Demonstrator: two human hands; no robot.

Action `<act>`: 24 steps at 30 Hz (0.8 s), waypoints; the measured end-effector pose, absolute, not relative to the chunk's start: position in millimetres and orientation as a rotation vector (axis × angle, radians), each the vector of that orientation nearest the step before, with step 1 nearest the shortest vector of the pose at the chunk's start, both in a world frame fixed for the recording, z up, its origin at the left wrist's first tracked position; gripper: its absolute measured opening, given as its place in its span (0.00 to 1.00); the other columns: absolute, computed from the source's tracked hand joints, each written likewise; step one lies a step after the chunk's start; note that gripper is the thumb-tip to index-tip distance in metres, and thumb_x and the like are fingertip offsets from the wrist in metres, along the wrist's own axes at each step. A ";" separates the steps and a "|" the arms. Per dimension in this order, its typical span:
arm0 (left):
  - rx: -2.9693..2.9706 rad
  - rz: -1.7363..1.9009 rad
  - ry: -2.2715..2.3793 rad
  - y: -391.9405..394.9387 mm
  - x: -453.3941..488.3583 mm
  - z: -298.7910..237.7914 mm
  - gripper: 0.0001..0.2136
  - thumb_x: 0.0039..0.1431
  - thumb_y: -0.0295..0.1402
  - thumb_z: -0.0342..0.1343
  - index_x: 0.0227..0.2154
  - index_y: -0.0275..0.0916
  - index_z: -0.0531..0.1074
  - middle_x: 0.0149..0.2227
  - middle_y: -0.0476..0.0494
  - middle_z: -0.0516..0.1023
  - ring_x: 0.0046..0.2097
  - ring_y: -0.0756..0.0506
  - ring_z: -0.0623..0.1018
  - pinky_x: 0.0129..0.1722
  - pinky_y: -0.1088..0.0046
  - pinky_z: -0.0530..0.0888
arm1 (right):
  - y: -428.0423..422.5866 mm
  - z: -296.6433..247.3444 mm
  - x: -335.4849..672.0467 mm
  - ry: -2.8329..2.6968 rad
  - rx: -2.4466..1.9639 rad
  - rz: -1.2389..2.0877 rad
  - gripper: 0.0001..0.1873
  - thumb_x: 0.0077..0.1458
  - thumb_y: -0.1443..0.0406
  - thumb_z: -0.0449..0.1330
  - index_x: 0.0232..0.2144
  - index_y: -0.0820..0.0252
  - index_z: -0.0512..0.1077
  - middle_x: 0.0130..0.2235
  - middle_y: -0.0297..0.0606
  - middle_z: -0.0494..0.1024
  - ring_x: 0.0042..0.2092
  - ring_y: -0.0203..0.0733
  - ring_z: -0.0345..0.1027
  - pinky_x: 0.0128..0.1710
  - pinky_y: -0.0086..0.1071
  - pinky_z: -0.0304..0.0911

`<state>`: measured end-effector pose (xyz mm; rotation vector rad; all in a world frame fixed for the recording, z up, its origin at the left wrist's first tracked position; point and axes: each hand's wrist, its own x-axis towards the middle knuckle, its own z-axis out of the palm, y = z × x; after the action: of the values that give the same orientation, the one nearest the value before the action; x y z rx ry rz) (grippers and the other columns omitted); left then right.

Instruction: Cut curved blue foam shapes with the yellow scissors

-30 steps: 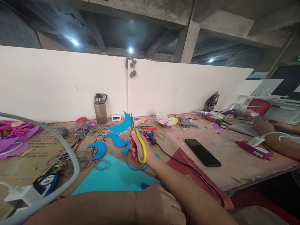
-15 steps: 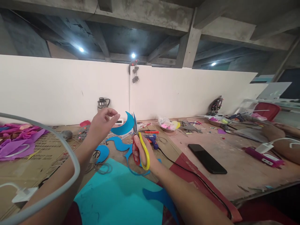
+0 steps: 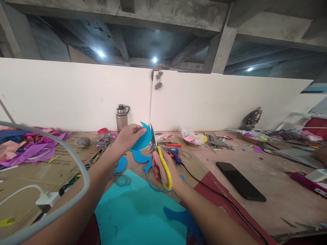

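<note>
A curved blue cut-out (image 3: 142, 141) with a pointed upper tip is pinched between the thumb and fingers of my left hand (image 3: 130, 136), raised above the table. In my right hand (image 3: 163, 166) are scissors (image 3: 165, 166) with one yellow and one red handle. Their blades point up, slightly apart, close beside the right edge of the cut-out; whether they touch it I cannot tell. Below lie more blue scraps (image 3: 140, 157) and a large turquoise sheet (image 3: 143, 207). A darker blue piece (image 3: 182, 217) rests on the sheet, partly behind my right forearm.
A glue gun (image 3: 175, 156) with a black cord lies behind my right hand. To the right is a black phone (image 3: 240, 181). A bottle (image 3: 122, 117) stands by the white partition (image 3: 76, 95). A grey hose (image 3: 76, 163) arcs across the left foreground; coloured fabric (image 3: 30, 146) lies beyond it.
My left hand has moved onto the blue cut-out and now grips it; before, its fingers were apart from it. The view has shifted left, and the scissors stay beside the piece.
</note>
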<state>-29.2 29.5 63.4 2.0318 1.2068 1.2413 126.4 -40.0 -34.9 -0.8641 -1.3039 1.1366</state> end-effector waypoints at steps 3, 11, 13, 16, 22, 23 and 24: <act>2.013 1.199 1.170 33.1 -30.8 60.8 0.16 0.52 0.49 0.59 0.25 0.39 0.74 0.24 0.49 0.73 0.27 0.48 0.70 0.27 0.73 0.65 | -39.9 -35.4 127.7 -1.324 -0.878 1.148 0.22 0.58 0.43 0.57 0.39 0.53 0.66 0.20 0.24 0.61 0.15 0.28 0.50 0.11 0.23 0.48; 2.017 1.103 1.167 25.8 -34.5 67.8 0.16 0.55 0.46 0.56 0.23 0.39 0.65 0.20 0.53 0.61 0.23 0.52 0.61 0.22 0.75 0.56 | -41.8 -28.9 129.1 -1.397 -0.837 1.194 0.27 0.57 0.38 0.54 0.39 0.54 0.64 0.20 0.23 0.59 0.14 0.29 0.50 0.10 0.25 0.49; 2.032 1.062 1.168 25.0 -35.5 69.3 0.16 0.55 0.46 0.55 0.22 0.39 0.63 0.20 0.53 0.59 0.22 0.52 0.60 0.22 0.75 0.56 | -42.7 -26.3 130.0 -1.433 -0.833 1.203 0.29 0.57 0.37 0.52 0.39 0.54 0.64 0.20 0.23 0.59 0.15 0.30 0.51 0.11 0.26 0.50; 2.050 1.009 1.177 24.7 -36.6 70.6 0.16 0.55 0.46 0.55 0.22 0.39 0.63 0.20 0.53 0.59 0.23 0.52 0.59 0.22 0.75 0.54 | -43.5 -24.1 130.9 -1.459 -0.832 1.211 0.30 0.56 0.36 0.51 0.41 0.54 0.64 0.21 0.24 0.59 0.16 0.31 0.52 0.12 0.26 0.50; 2.057 0.921 1.177 24.2 -37.2 71.7 0.16 0.56 0.46 0.55 0.24 0.39 0.64 0.21 0.54 0.57 0.23 0.53 0.57 0.22 0.75 0.54 | -44.0 -24.6 131.3 -1.469 -0.847 1.210 0.28 0.59 0.38 0.51 0.40 0.54 0.63 0.22 0.25 0.59 0.18 0.32 0.51 0.15 0.27 0.51; 2.057 0.912 1.176 23.6 -37.1 72.2 0.16 0.56 0.46 0.55 0.24 0.39 0.64 0.21 0.54 0.57 0.23 0.53 0.57 0.22 0.75 0.54 | -44.1 -24.7 131.5 -1.478 -0.855 1.194 0.27 0.59 0.38 0.50 0.39 0.54 0.62 0.21 0.25 0.59 0.18 0.32 0.51 0.15 0.27 0.51; 2.056 0.905 1.175 22.9 -36.9 72.6 0.16 0.56 0.46 0.55 0.23 0.39 0.64 0.21 0.54 0.57 0.23 0.53 0.57 0.22 0.75 0.54 | -44.2 -24.7 131.8 -1.485 -0.866 1.179 0.27 0.60 0.38 0.50 0.38 0.54 0.62 0.21 0.25 0.59 0.18 0.32 0.52 0.16 0.28 0.51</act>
<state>-36.9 22.9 72.6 2.0555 1.1750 0.9048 131.8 -44.2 -24.7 -0.8657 -1.4851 1.1785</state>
